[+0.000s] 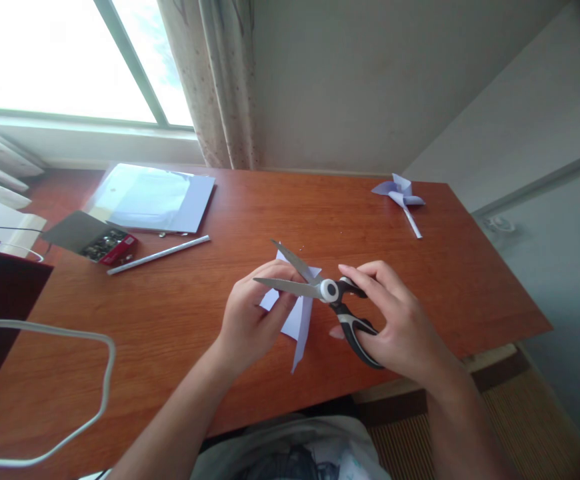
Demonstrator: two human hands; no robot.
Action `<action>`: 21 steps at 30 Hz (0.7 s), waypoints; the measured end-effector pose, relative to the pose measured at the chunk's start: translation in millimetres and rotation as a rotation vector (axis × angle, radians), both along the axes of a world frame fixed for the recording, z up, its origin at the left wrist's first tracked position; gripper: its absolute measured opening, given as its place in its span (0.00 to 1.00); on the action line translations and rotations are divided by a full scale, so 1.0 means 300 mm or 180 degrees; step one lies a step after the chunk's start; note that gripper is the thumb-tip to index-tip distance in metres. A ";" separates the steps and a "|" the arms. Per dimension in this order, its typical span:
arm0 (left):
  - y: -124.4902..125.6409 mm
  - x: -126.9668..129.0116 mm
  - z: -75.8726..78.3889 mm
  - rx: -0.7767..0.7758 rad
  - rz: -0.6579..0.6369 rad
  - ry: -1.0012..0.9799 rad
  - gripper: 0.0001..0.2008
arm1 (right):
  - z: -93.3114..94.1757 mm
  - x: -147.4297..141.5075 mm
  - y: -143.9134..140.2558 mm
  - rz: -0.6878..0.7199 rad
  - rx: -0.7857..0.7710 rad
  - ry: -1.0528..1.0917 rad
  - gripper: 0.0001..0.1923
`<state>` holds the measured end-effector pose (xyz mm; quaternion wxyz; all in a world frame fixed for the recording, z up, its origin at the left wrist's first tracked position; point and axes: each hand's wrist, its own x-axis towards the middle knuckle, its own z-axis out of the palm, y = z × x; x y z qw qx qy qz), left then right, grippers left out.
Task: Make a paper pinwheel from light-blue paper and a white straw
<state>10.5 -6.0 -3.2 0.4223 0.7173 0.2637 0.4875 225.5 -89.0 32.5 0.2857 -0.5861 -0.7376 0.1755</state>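
Observation:
My right hand [397, 320] grips a pair of scissors [329, 291] by the black and grey handles, fingers through the loops. The blades stand apart and point left, across the front of a piece of white paper [297, 319]. That paper has cut or folded flaps, one hanging down toward me. My left hand [257, 310] pinches it between thumb and fingers, above the table. Part of the paper is hidden behind the blades and my fingers.
A paper pinwheel [400, 193] lies at the back right of the wooden table [280, 207]. On the left are a rolled paper stick [160, 255], an open box of small metal pieces [107, 245] and a stack of paper in a clear sleeve [153, 197]. A white cable [107, 373] loops at the near left.

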 end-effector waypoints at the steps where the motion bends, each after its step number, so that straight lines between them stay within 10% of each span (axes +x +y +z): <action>1: 0.000 0.000 0.000 0.0003 -0.0003 -0.0008 0.07 | 0.000 0.000 -0.001 -0.0008 0.0006 -0.0009 0.35; 21: -0.001 -0.002 -0.005 -0.0020 0.0018 0.0058 0.06 | -0.012 0.002 -0.008 0.0023 0.0038 -0.0284 0.37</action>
